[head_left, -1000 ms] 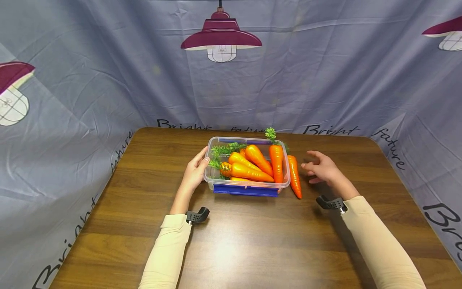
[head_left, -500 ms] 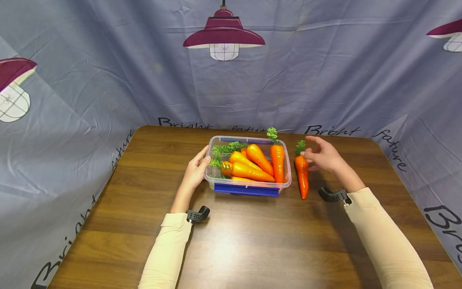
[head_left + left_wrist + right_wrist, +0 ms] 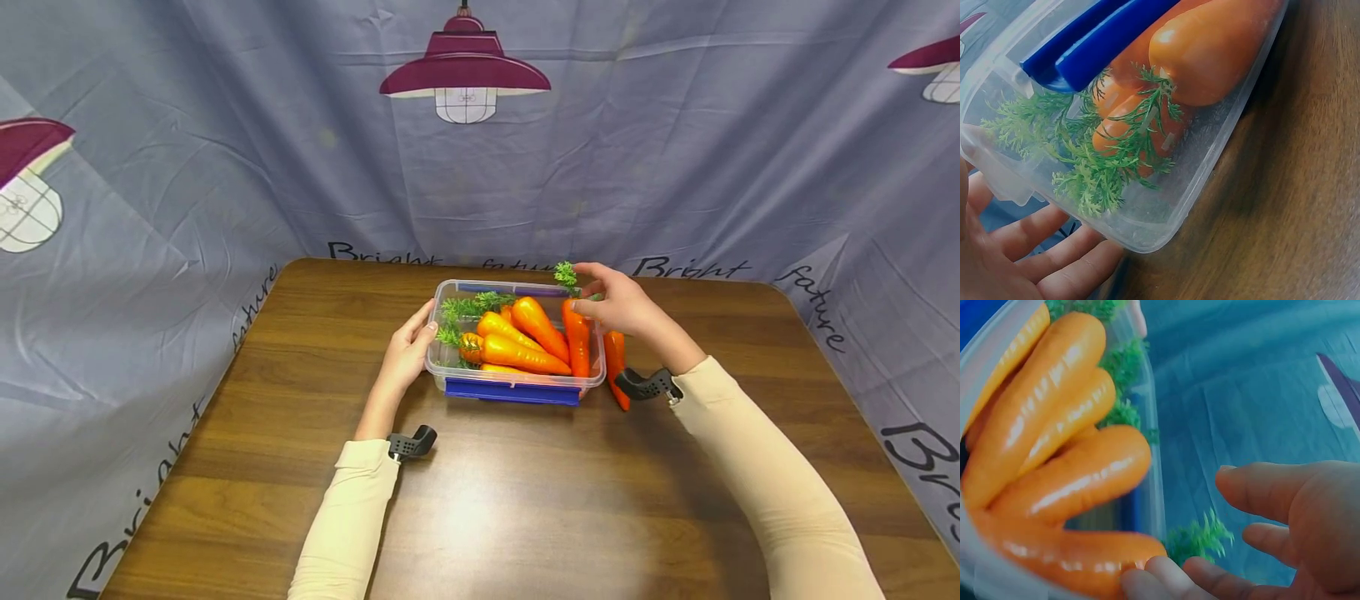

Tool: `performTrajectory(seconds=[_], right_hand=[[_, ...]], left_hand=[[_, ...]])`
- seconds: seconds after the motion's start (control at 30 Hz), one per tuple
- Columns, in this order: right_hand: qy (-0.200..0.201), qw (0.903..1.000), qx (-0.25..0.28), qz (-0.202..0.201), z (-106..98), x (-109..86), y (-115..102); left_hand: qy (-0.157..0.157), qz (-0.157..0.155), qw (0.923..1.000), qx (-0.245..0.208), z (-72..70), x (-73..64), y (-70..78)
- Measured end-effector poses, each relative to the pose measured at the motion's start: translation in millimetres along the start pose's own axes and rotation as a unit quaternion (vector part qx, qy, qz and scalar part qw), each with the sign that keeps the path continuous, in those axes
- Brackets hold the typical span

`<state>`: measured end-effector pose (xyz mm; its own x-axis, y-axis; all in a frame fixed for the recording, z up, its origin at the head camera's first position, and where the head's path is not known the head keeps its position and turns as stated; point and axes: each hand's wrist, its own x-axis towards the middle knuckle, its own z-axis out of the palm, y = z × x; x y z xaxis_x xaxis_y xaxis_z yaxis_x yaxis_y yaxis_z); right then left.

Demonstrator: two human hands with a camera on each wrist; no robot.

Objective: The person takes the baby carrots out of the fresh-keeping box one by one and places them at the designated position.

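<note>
The left hand (image 3: 405, 354) is applied to the left wall of the clear container (image 3: 517, 381), fingers extended along the outside, thumb at the rim. The right hand (image 3: 618, 304) is positioned over the container's rear right corner, fingers spread; fingertips meet the stem end of the rightmost carrot (image 3: 577, 346), and from where I stand I cannot tell how firmly. That carrot lies front to rear along the right wall, its green tuft (image 3: 565, 275) projecting past the rear rim. The other carrots (image 3: 525, 354) are piled to its left, with foliage (image 3: 460, 309) towards the left wall. Just outside the right wall, a loose carrot (image 3: 615, 354) rests on the table (image 3: 465, 500), partly concealed by the right wrist camera (image 3: 647, 385). Beyond the table's rear edge hangs a grey-blue curtain (image 3: 615, 167) printed with maroon lamps (image 3: 465, 75).
</note>
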<state>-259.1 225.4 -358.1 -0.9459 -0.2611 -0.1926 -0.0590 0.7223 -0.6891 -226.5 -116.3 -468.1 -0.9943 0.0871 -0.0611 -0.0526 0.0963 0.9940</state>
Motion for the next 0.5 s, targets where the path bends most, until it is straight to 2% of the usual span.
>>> performTrajectory(seconds=[0.1,0.27,0.5], right_hand=[[-0.008,0.9999,-0.006,-0.004,7,5.7,-7],[-0.021,0.9992,-0.034,-0.009,20,15.1,-18],[-0.012,0.9919,-0.117,-0.050,41,22.6,-28]], left_hand=[[-0.001,-0.003,1.0000,0.001,-0.1,-2.8,5.1],[-0.010,-0.016,0.9998,0.003,-0.1,-15.6,28.4],[-0.008,-0.016,0.9998,0.011,1.1,-20.5,35.6]])
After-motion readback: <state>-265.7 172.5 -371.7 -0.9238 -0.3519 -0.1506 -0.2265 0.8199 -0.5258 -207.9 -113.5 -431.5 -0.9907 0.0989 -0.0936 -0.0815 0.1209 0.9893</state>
